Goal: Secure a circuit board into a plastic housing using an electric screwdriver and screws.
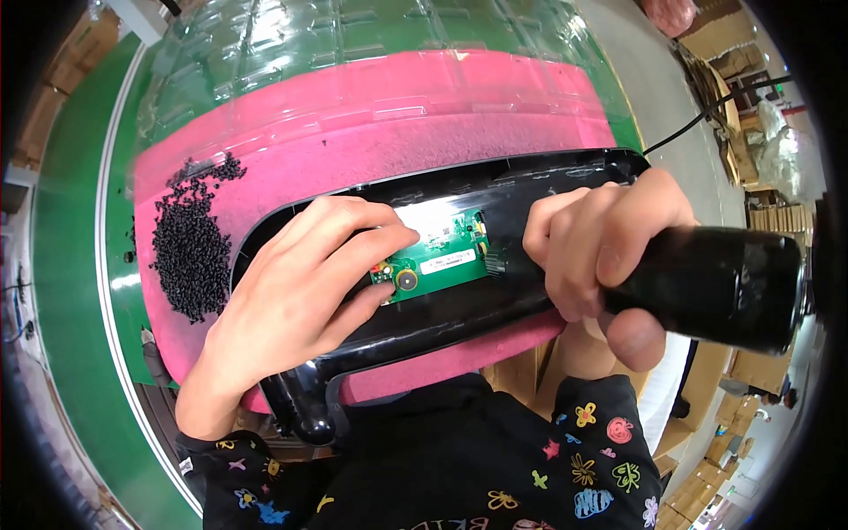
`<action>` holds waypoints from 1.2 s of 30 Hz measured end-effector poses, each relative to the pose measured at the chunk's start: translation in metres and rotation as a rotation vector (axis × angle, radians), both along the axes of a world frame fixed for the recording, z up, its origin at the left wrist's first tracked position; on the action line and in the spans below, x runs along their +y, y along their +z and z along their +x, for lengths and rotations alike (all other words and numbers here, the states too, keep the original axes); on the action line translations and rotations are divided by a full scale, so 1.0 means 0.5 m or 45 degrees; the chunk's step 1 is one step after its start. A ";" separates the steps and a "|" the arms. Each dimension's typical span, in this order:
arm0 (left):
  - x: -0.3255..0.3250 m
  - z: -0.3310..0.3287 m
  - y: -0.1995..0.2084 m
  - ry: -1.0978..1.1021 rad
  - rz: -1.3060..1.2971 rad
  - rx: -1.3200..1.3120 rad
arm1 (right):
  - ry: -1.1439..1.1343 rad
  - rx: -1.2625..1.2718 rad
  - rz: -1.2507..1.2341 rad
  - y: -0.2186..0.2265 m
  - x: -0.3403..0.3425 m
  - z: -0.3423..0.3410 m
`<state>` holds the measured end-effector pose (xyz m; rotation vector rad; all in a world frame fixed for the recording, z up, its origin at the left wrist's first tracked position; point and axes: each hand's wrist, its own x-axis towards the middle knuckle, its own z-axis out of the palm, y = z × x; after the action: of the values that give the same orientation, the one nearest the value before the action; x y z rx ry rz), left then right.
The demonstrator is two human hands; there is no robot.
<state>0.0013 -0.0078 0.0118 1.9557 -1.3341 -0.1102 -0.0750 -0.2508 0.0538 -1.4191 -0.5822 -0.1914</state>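
A long black plastic housing (pixel 530 177) lies open side up on a pink foam pad (pixel 380 115). Inside it sits a green circuit board (pixel 442 265) with a white label. My left hand (pixel 300 291) rests flat over the housing, its fingertips pressing on the board's left end. My right hand (pixel 601 238) is closed around a thick black cylindrical power tool (pixel 715 283), whose front end is hidden behind my fingers at the board's right side. A black cable (pixel 707 115) runs away from the housing's far right corner.
A heap of small black screws (pixel 190 238) lies on the pink pad to the left of the housing. A green conveyor belt (pixel 71 265) with a white line runs under the pad. Clear plastic trays (pixel 309 35) lie beyond it. Cardboard boxes (pixel 751 62) stand at the right.
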 end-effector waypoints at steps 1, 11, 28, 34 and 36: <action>0.002 0.000 0.004 0.019 -0.023 -0.024 | -0.009 -0.008 0.015 -0.002 0.002 -0.001; 0.019 0.014 0.018 0.248 -0.126 -0.145 | 0.051 0.086 -0.026 -0.005 0.003 0.004; 0.025 0.024 0.006 0.375 0.225 -0.181 | -0.653 0.391 1.150 -0.020 -0.022 0.037; 0.015 0.014 0.018 0.302 0.399 -0.095 | -0.886 0.241 0.969 -0.056 -0.034 0.046; 0.012 0.014 0.013 0.310 0.498 -0.147 | -0.951 0.307 0.920 -0.048 -0.013 0.050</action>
<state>0.0084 -0.0018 0.0185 2.4734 -1.2002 -0.1510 -0.0502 -0.2575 0.0298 -0.8659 0.2410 -0.7330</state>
